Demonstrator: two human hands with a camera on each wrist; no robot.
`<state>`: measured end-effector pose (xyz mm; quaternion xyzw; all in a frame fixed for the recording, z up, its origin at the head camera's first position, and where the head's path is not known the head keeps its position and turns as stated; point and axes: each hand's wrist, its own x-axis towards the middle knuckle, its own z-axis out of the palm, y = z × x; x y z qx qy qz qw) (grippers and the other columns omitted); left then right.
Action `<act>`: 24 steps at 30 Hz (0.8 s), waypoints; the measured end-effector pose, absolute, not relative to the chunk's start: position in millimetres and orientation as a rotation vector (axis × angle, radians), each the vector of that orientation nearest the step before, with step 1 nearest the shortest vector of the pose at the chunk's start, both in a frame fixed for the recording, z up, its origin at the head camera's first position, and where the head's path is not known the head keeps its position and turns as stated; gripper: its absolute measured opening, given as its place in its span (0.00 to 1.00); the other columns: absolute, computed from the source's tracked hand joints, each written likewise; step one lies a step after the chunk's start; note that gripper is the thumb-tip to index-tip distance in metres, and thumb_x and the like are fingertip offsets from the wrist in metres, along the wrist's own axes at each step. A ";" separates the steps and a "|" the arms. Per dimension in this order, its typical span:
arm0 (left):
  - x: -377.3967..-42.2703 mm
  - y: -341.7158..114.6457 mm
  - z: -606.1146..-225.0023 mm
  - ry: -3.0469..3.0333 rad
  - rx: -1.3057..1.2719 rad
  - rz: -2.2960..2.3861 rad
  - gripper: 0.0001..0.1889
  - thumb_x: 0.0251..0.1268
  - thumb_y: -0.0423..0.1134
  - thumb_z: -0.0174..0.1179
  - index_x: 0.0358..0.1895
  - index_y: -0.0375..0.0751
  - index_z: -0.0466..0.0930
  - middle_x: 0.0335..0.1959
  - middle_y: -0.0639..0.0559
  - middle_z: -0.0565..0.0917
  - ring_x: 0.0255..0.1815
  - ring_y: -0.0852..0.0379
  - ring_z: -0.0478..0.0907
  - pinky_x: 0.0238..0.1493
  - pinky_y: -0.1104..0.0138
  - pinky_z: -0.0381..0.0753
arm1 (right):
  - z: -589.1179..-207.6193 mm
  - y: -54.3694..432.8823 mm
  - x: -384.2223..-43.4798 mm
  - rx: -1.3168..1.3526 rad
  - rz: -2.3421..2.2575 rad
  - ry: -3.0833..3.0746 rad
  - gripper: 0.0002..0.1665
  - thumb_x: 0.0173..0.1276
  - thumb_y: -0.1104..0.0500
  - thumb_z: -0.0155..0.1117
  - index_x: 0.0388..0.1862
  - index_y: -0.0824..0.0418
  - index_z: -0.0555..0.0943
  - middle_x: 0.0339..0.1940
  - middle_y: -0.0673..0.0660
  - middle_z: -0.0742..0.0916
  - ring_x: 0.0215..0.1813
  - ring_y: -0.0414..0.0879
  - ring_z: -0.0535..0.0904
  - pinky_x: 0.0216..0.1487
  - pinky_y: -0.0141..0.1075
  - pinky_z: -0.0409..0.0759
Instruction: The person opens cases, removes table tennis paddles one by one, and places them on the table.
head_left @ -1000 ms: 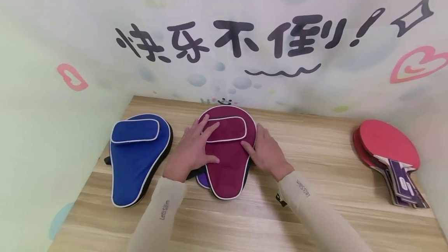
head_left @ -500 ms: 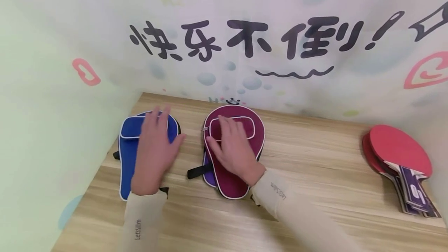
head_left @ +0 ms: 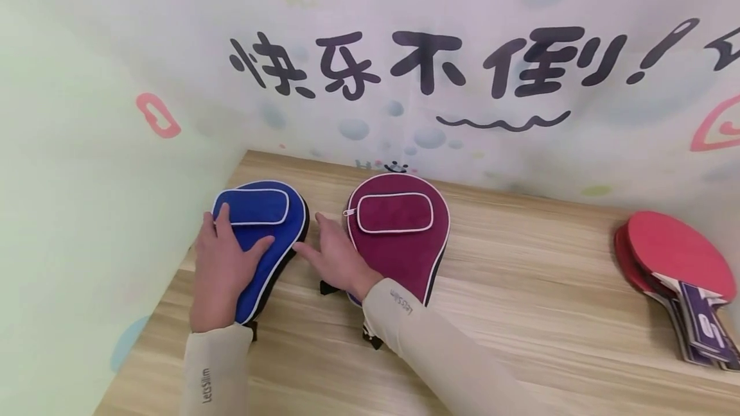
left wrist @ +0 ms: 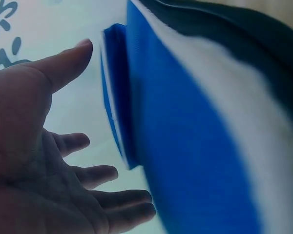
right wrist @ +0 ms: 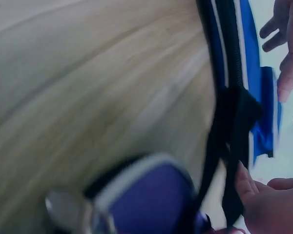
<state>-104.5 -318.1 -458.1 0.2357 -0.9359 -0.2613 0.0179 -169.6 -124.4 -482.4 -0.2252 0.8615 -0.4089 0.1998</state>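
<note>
Blue case point(head_left: 266, 265) lies on the tabletop point(head_left: 520, 262) at nine o'clock of the maroon case point(head_left: 399, 255), pocket up. Both point their rounded ends toward twelve and narrow ends roughly toward six; likely a matched layout, keeping the narrow ends nearest me.

My left hand point(head_left: 218, 275) is spread wide over its nine o'clock side; the left wrist view shows no grip. My right hand point(head_left: 341, 259), fingers extended, thumb apart, sits at its three o'clock edge near a black strap point(right wrist: 241, 112); contact, can't tell. Both hands flank it, presumably so pressure could balance.

Purple case point(right wrist: 151, 200) peeks from under the maroon one, perhaps stacked to save room. Red paddles point(head_left: 679, 252) overlap at three o'clock, handles toward five, well apart from the cases.
</note>
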 end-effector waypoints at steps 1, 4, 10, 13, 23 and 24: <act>-103.9 -319.1 -460.0 -2.914 0.748 -0.815 0.56 0.67 0.59 0.64 0.84 0.40 0.35 0.83 0.25 0.39 0.81 0.21 0.44 0.74 0.29 0.55 | -484.9 -127.6 -170.1 -0.614 -1.136 2.397 0.49 0.78 0.41 0.56 0.83 0.65 0.51 0.82 0.63 0.65 0.84 0.52 0.60 0.82 0.45 0.61; -102.6 -322.1 -463.9 -2.929 0.783 -0.839 0.58 0.66 0.61 0.64 0.84 0.42 0.33 0.83 0.27 0.36 0.81 0.22 0.44 0.72 0.28 0.57 | -492.3 -133.7 -171.4 -0.598 -1.079 2.411 0.51 0.77 0.42 0.59 0.83 0.66 0.49 0.83 0.63 0.63 0.85 0.54 0.57 0.84 0.47 0.58; -102.4 -327.2 -467.3 -2.943 0.819 -0.911 0.60 0.66 0.60 0.65 0.84 0.43 0.29 0.83 0.28 0.34 0.78 0.17 0.47 0.71 0.27 0.58 | -504.6 -139.0 -172.4 -0.678 -0.982 2.494 0.52 0.75 0.44 0.63 0.83 0.66 0.49 0.83 0.62 0.64 0.82 0.53 0.60 0.82 0.45 0.59; -102.7 -329.0 -468.8 -2.947 0.826 -0.927 0.60 0.65 0.59 0.66 0.84 0.42 0.29 0.83 0.27 0.35 0.78 0.17 0.48 0.72 0.28 0.58 | -511.0 -142.0 -172.5 -0.727 -0.973 2.538 0.49 0.73 0.44 0.65 0.82 0.61 0.54 0.81 0.58 0.70 0.74 0.53 0.68 0.75 0.44 0.66; -100.6 -335.3 -475.1 -2.953 0.814 -0.957 0.59 0.65 0.60 0.66 0.84 0.42 0.33 0.82 0.26 0.46 0.77 0.20 0.54 0.72 0.29 0.59 | -515.4 -148.5 -170.8 -0.728 -1.101 2.417 0.55 0.71 0.42 0.67 0.85 0.56 0.48 0.84 0.54 0.64 0.76 0.54 0.65 0.79 0.48 0.61; -100.4 -335.9 -475.3 -2.944 0.812 -0.959 0.59 0.64 0.60 0.66 0.84 0.42 0.34 0.82 0.26 0.47 0.77 0.20 0.54 0.72 0.29 0.60 | -515.0 -149.6 -170.2 -0.705 -1.152 2.376 0.56 0.70 0.43 0.68 0.85 0.55 0.47 0.84 0.53 0.64 0.78 0.52 0.64 0.81 0.48 0.60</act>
